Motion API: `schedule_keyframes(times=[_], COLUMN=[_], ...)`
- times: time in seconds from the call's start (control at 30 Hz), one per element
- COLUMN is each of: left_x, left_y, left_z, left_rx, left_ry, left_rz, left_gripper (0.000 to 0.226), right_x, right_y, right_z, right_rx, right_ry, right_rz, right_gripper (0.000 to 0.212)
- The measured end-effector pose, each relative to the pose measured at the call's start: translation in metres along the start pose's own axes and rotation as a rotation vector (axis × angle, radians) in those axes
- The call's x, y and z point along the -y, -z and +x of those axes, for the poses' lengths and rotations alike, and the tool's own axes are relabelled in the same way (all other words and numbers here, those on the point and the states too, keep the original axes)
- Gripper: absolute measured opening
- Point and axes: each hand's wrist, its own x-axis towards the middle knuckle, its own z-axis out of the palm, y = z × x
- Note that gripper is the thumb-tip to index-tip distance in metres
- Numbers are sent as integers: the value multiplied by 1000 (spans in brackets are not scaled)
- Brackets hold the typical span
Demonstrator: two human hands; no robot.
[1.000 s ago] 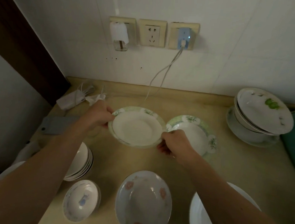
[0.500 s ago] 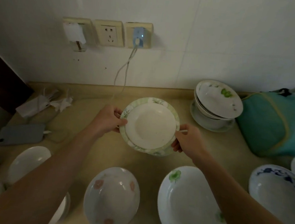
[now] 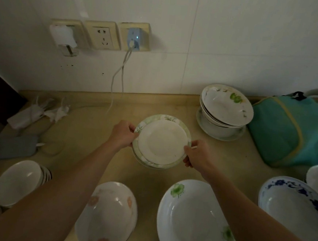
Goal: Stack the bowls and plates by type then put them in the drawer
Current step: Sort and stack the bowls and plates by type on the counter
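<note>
Two hands: both hold one small stack of green-rimmed plates (image 3: 162, 141) over the middle of the tabletop (image 3: 89, 126).
Left hand (image 3: 122, 134): fingers curled round the stack's left edge, thumb on top of the rim.
Right hand (image 3: 197, 153): fingers clamped on the right edge, thumb over the rim.
Held stack: at least two plates, the upper one sitting slightly off-centre on the lower; whether the stack touches the tabletop I cannot tell.
Back right: a pile of white bowls (image 3: 225, 110) with a green motif, just beside a teal bag (image 3: 290, 130).
Near edge: a bowl with pink flowers (image 3: 109, 215), a large white bowl with green leaves (image 3: 194, 220), and a blue-patterned bowl (image 3: 296, 207) to the right.
Near left: nested white bowls (image 3: 20, 181).
Left side: a grey phone (image 3: 11, 146) lying flat and a white charger bundle (image 3: 35, 112).
Wall: three sockets, a blue adapter (image 3: 134, 38) with its cable hanging to the tabletop.
</note>
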Motion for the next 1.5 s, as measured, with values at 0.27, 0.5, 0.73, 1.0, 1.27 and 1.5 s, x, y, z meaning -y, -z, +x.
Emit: schedule_keyframes(times=[0.27,0.5,0.73,1.0,1.27,1.5], left_x=[22,25,29,35,37,36], left_y=[-6,-10,-12,-12,-19,-22], left_z=[16,23,26,25,11,9], left_rx=[-106,-135,-132,-132,-114,-97], left_ry=[44,61,58,18,-131,-127], left_rz=[63,67,65,51,116,132], left_gripper=[24,18,14,13,26,28], right_x=[-8,-11,-11,-10,-17,-14], right_y=[-14,-19,-18,-17,-15,-23], right_z=[19,26,27,26,31,34], right_rx=[21,-33,-32,-31,-74,-37], right_ry=[11,38,60,13,21,-31], right_rz=[-57,-103,-165,-35,-151,-338], right_gripper=[8,14,17,31,53,63])
